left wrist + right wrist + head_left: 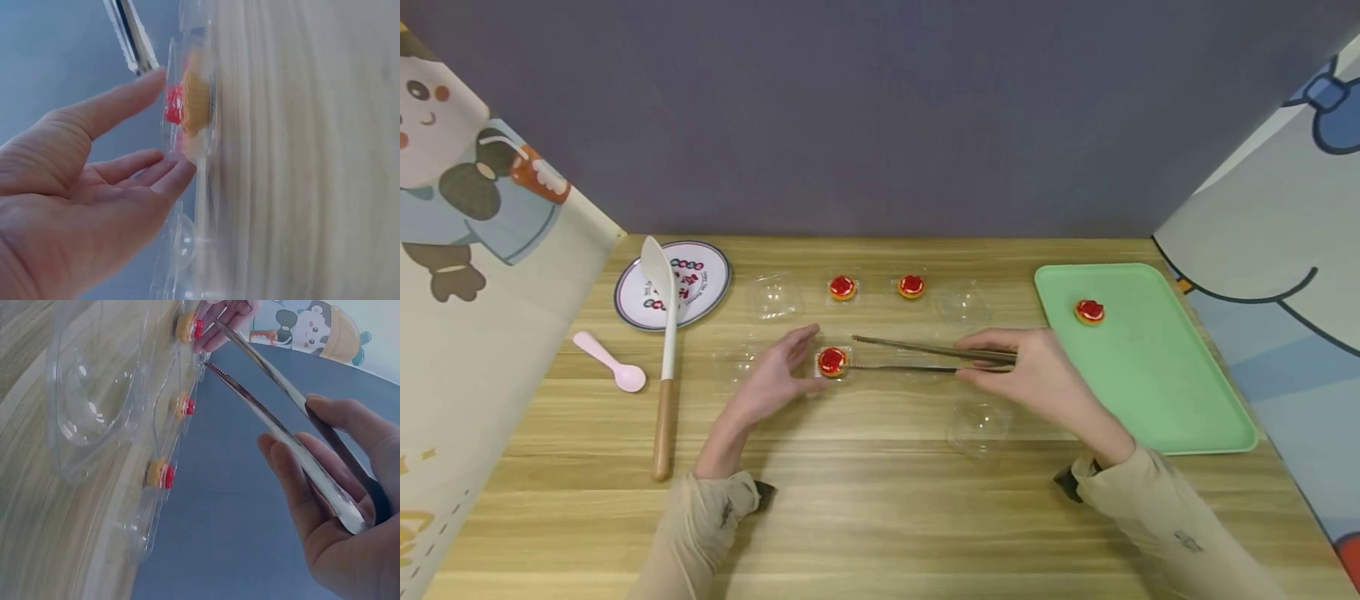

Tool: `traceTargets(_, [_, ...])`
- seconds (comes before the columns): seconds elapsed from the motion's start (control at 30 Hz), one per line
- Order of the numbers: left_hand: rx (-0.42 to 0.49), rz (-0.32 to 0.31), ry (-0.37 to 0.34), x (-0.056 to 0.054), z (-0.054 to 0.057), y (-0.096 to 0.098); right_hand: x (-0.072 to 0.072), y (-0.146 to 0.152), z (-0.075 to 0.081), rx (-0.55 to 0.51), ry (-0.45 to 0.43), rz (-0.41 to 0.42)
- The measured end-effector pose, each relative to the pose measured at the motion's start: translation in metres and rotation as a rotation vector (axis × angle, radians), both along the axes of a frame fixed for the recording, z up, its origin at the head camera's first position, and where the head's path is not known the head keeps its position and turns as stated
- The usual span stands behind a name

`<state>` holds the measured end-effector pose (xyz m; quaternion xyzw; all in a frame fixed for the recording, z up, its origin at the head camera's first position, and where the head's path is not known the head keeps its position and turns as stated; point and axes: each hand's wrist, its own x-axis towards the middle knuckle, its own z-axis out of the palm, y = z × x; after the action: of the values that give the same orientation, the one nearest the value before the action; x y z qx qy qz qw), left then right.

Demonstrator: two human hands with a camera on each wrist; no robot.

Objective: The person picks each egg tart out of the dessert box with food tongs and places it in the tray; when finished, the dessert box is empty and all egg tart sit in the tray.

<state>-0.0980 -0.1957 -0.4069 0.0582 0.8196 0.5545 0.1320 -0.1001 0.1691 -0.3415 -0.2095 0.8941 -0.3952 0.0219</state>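
My right hand [1037, 367] holds metal tongs [917, 348] between thumb and fingers. The tongs' arms are spread, and their tips point left toward a small tart with red topping [832, 362], with nothing gripped between them. That tart sits in a clear plastic box [212, 125] on the table. Beside it, my left hand [772, 375] has thumb and fingers parted, the fingertips right at the box's edge. Behind stand two more tarts, the left one [842, 287] and the right one [912, 287], each in a clear holder.
A green tray [1165, 383] at the right bears one tart [1090, 312]. Clear plastic boxes stand about, one [981, 425] near my right hand, another [775, 297] at the back. On the left are a plate [711, 287], a long-handled spatula [664, 425] and a pink spoon [628, 377].
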Motion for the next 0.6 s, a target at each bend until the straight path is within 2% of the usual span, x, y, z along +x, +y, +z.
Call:
traceTargets(0.23, [0.020,0.004,-0.012,-0.001,-0.004,-0.001,-0.006,-0.011,-0.007,0.017,0.007,0.036])
traceTargets(0.6, [0.038,0.014,-0.029,-0.002,-0.006,-0.001,-0.011,-0.024,-0.009,0.030,-0.042,0.093])
